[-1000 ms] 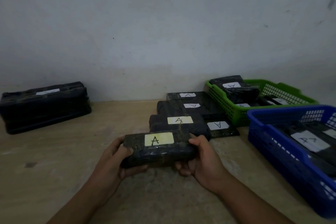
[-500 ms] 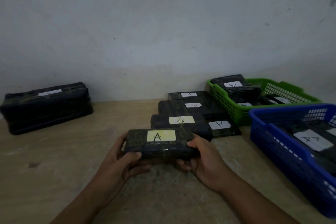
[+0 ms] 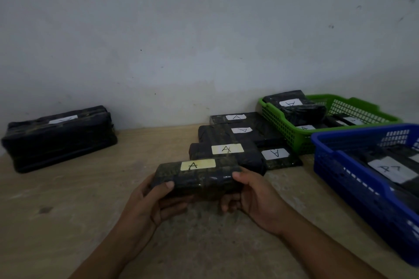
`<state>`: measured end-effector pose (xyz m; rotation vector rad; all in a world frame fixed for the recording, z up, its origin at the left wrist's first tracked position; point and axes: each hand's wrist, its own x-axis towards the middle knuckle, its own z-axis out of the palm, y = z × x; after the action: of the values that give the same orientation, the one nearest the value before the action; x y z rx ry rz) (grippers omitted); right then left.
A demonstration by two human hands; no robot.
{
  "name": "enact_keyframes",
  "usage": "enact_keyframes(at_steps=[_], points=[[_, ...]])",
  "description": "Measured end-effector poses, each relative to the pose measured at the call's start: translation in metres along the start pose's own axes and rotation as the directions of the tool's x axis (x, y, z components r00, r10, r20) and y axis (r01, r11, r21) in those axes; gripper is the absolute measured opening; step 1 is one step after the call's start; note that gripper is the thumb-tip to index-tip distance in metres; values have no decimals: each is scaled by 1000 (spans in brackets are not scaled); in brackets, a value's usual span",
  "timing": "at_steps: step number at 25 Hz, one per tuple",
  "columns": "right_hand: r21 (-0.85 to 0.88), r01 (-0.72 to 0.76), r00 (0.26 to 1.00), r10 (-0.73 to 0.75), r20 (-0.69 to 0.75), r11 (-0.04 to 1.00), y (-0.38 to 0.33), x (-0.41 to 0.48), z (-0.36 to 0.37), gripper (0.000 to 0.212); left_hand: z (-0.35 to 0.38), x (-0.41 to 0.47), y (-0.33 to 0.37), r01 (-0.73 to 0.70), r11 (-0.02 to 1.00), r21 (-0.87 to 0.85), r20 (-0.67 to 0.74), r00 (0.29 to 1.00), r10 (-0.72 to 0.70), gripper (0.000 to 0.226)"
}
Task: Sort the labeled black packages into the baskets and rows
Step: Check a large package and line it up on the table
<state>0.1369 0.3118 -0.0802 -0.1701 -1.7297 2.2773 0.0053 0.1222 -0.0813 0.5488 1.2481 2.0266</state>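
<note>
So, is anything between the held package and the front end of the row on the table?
Nothing visible. The package, in both hands, sits just before the row's front package, with only bare table below.

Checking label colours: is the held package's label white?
No, the held package, gripped by the left hand and right hand, bears a yellow label marked A.

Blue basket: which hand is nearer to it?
Right. The right hand grips the held package's end on the blue basket's side; the left hand grips the far end.

Storeroom — bare wall, baskets
</note>
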Motion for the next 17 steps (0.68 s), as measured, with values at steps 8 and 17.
enact_keyframes(at_steps=[8,17], points=[[-495,214,937,-321,-141,842,-7,-12,9,42,2,-1,0,-52,985,165,-52,997,61,92],[-228,-235,907,129,-401,945,-16,-18,27,75,13,-16,3,-138,908,396,68,990,121,55]])
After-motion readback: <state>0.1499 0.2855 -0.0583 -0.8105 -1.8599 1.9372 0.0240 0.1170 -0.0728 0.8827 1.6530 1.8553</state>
